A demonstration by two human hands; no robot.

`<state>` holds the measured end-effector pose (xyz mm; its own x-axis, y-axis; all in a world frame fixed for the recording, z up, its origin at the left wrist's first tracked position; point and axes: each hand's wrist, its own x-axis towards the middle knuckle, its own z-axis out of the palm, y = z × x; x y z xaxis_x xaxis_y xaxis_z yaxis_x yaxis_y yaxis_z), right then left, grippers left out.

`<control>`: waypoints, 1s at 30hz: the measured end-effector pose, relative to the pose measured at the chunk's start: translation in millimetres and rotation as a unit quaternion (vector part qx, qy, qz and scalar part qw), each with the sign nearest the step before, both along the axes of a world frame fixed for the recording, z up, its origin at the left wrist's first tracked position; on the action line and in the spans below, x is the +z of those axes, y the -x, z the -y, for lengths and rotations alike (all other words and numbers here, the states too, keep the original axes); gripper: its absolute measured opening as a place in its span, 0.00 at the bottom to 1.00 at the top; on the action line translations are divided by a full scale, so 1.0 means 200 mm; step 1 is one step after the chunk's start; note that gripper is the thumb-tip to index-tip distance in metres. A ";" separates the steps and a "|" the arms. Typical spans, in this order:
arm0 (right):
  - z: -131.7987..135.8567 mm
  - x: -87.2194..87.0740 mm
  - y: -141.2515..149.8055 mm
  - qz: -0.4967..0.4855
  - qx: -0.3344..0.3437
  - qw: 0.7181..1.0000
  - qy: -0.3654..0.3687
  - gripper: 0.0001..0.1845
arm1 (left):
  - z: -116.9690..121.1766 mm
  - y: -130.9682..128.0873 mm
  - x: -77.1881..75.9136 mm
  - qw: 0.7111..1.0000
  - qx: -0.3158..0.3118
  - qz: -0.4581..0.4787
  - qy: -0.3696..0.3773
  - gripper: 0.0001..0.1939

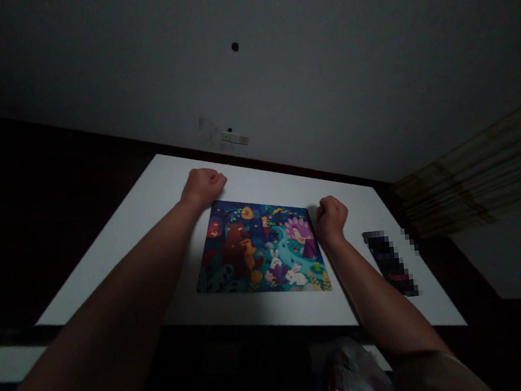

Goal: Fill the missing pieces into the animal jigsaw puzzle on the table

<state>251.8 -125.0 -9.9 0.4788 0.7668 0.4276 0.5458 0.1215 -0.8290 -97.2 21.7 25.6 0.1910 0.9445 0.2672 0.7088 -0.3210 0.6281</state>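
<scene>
- And here is your left hand [204, 187], curled into a fist on the white table [147, 215], just beyond the top left corner of the picture sheet [263, 247].
- Over to your right hand [331, 218], also closed in a fist, thumb side up, resting just beside the sheet's right edge near its upper corner.
- Whether either fist has something tucked inside, you cannot tell from here.
- Right between your forearms, the picture sheet lies flat, its colourful side up: a brown bear, white rabbits, a purple peacock and a teal stream on dark blue.
- Out past your right forearm, a dark item, blurred into blocks, sits on the table; what it is, you cannot tell.
- Down below the table's near edge, a shiny clear plastic bag [356, 377] shows, with red marks on it.
- Up ahead, sockets [235, 138] sit low on the grey wall [323, 79], and a patterned curtain [453, 183] hangs at right.
</scene>
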 end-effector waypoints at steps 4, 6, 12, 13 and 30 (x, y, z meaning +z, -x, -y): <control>0.02 0.09 0.07 -0.105 -0.023 0.994 -0.007 0.22 | 0.23 -0.03 0.07 0.984 -0.108 -0.139 0.013 0.16; 0.03 0.13 0.11 -0.126 -0.015 0.992 -0.003 0.23 | 0.38 -0.05 0.09 0.974 -0.141 -0.179 0.000 0.14; 0.09 0.21 0.15 -0.157 -0.017 0.987 0.024 0.26 | 0.84 -0.03 0.03 0.958 -0.184 -0.214 -0.060 0.28; 0.14 0.23 0.14 -0.164 -0.019 0.986 0.022 0.26 | 0.89 -0.03 0.00 0.956 -0.189 -0.218 -0.058 0.31; 2.81 -0.31 -0.13 0.127 -0.568 0.785 0.213 0.16 | 0.98 -0.02 -0.10 0.950 -0.231 -0.202 -0.050 0.37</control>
<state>278.0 -686.1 -72.4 0.8978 0.0064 0.4404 0.2554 -0.8223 -0.5086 -93.3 -173.9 5.7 0.6852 0.7085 0.1686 0.6545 -0.7006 0.2843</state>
